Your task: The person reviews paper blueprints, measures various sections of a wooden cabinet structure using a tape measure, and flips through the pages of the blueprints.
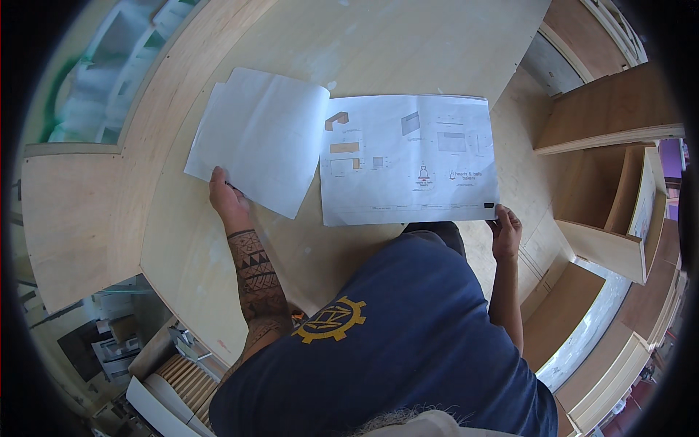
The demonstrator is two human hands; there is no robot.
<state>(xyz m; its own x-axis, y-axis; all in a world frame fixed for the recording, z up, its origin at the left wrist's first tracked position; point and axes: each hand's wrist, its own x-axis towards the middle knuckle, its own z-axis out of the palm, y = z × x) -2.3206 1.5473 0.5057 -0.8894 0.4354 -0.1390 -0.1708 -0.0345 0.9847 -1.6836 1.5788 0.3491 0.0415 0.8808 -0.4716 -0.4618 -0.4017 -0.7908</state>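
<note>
Workshop seen from above, pale plywood worktop (408, 44) filling the middle of the frame, dusty and scuffed. Lower left of the frame: shelving with clutter and a slatted wooden piece (186, 375), too blurred to identify further.

Left of centre: left hand (226, 195) pinches the lower edge of the loose white blank-backed sheets (255, 138), fingers closed on the paper, thumb side hidden under the page. Sheets are lifted and folded over toward the left, at least two layers visible at the upper left corner. Judging by the angle, they're held back so the page underneath stays readable.

Centre: white printed drawing sheet with furniture views in orange and grey (408, 156) lies flat on the worktop, long edge toward the person. It meets the turned sheets along its left edge, looks like a bound or stapled set, can't confirm the fastening.

Right of centre: right hand (505, 229) grips the drawing's lower right corner, fingers curled onto the paper edge, probably pinning it flat while the other side is flipped.

Right edge of the frame: plywood cabinet carcasses (611, 204), open boxes with bare edges, well apart from the paper.
</note>
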